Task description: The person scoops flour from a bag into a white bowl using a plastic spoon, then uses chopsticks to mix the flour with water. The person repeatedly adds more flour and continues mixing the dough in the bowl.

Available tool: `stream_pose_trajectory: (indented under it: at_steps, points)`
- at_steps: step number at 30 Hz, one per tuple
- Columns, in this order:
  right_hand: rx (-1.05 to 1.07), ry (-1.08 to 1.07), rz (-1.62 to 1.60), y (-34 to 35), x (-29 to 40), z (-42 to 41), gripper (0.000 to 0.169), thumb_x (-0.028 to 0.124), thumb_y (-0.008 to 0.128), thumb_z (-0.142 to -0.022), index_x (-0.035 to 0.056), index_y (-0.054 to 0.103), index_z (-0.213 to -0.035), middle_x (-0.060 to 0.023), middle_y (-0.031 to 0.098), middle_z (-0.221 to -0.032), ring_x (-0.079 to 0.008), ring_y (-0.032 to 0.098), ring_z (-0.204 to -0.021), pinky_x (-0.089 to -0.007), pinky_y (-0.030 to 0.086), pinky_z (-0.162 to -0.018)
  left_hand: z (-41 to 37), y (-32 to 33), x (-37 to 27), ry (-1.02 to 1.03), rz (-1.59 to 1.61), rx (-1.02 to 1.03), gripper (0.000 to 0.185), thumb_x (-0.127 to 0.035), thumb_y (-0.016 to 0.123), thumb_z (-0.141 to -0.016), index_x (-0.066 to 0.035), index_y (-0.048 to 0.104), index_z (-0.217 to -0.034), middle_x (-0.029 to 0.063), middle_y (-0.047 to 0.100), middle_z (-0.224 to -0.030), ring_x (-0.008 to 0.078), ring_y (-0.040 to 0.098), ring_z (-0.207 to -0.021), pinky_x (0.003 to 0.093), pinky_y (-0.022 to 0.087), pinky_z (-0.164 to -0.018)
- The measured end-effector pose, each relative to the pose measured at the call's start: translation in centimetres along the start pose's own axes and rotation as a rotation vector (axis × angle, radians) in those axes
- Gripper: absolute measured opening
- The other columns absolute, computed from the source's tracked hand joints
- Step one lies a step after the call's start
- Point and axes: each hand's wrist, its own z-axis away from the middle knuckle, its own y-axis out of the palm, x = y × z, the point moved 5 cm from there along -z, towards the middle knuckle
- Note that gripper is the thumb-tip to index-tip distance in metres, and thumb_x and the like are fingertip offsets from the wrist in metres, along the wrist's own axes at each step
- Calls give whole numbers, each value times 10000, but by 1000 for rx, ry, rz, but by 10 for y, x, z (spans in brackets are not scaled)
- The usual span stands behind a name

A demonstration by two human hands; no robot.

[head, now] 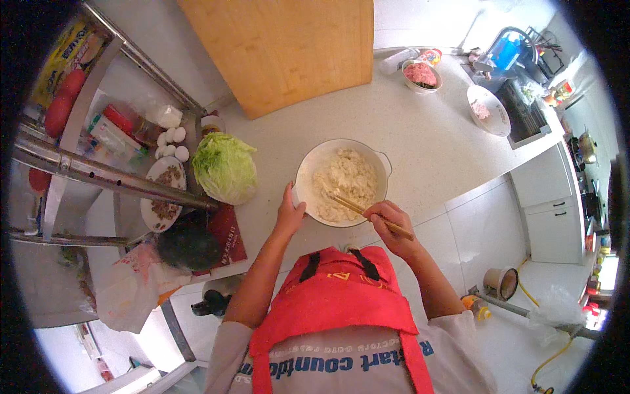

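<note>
A white two-handled enamel-style pot stands on the counter before me, holding lumpy, pale, dough-like flour mixture. My left hand grips the pot's left handle, thumb along the rim. In my right hand is a pair of wooden chopsticks, slanting down to the left with their tips in the mixture. The pot's other handle points to the upper right, away from both hands.
A pale green cabbage sits left of the pot, beside a metal shelf rack with eggs. Behind stands a large wooden board. Farther right are a bowl of raw minced meat, a white bowl and the sink.
</note>
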Motion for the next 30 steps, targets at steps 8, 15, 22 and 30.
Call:
stream_pose_trajectory:
  at_steps: [8,15,22,30]
  points:
    - [-286,-54,-17,32,-37,-14,105,47,468,-763,23,526,-847,-117,536,-801,-213,522,-772,-293,416,-677,-11,-6,-4,-19,-88,95,631,-37,469,-719,-85,158,-1266,181,413,-1129,238,513,-875,302,481,-631]
    - [-325,48,94,33,-17,-8,106,34,488,-746,33,517,-848,-129,536,-798,-225,535,-742,-287,422,-643,-10,-6,-15,13,-29,109,649,-11,448,-723,-93,122,-1278,146,351,-1192,223,486,-910,299,477,-638]
    - [-109,-55,1,37,1,14,116,22,491,-743,34,498,-859,-128,523,-832,-262,523,-763,-302,419,-654,-5,-4,-19,32,-45,93,636,-12,438,-722,-95,130,-1273,148,355,-1181,221,488,-899,309,478,-631]
    - [-447,-107,55,63,-20,-5,126,-2,507,-720,34,480,-838,-135,513,-801,-307,502,-762,-346,416,-648,-17,-6,-3,56,-46,100,640,-25,457,-710,-83,146,-1267,171,373,-1163,231,483,-919,299,474,-638]
